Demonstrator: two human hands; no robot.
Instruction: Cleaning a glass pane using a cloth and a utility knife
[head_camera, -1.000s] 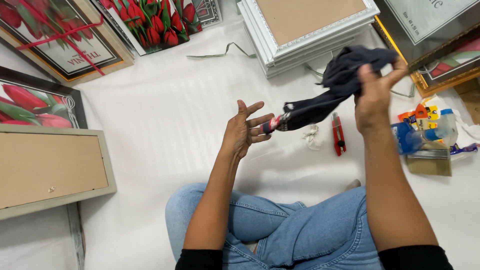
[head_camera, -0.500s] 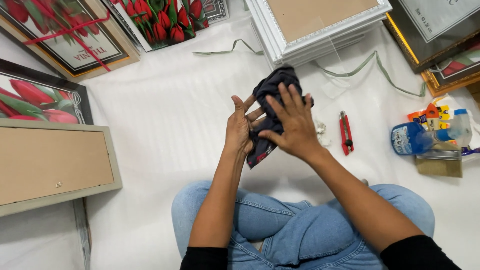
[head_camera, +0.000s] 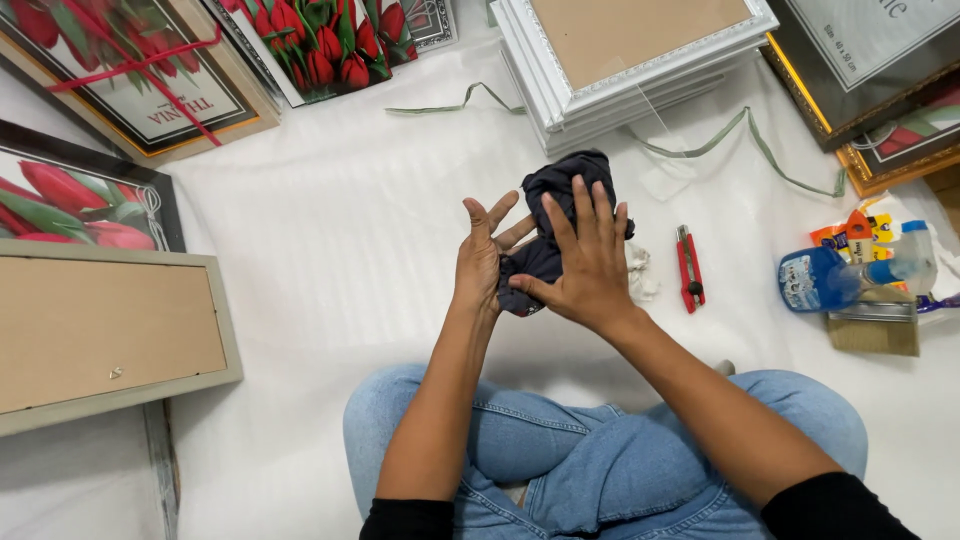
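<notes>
Overhead, both hands, left (head_camera: 481, 262) and right (head_camera: 587, 262), press a dark cloth (head_camera: 553, 215) between open palms.

Single head view, steep downward look, close over lap and white floor sheet (head_camera: 330, 260); no second view.

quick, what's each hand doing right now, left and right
Left hand: open, fingers spread, palm against the dark cloth.
Right hand: open, laid flat over the cloth, pressing it onto the left hand.
</notes>
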